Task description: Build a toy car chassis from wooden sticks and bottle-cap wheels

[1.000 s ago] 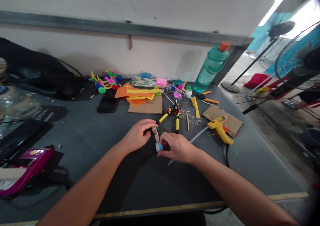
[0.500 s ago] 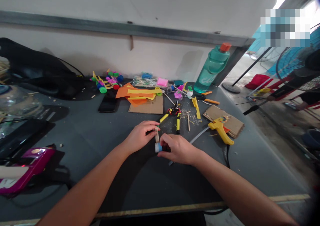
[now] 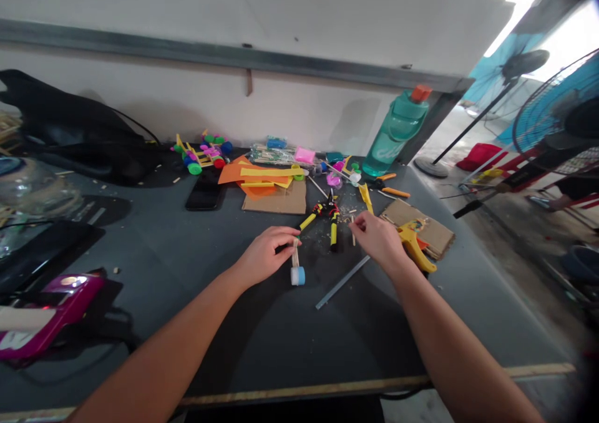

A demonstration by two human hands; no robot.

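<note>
Front: free surface (image 3: 281, 360) is running along the near edge. Left: a wide lane is lying between the magenta tool (image 3: 70, 311) and the left hand (image 3: 262, 259). Centre: pliers (image 3: 334, 231) and a clear rod (image 3: 341, 284) are obstructing the gap between the hands; a cap (image 3: 297, 276) is sitting just below the left. Right: a glue gun (image 3: 412, 246) and cardboard (image 3: 438, 231) are crowding the right hand (image 3: 380, 241). Rear right: a tall bottle (image 3: 393, 136) is blocking the corner.

White lettering (image 3: 387, 153) on the teal bottle (image 3: 397, 126) is too blurred to read.
</note>
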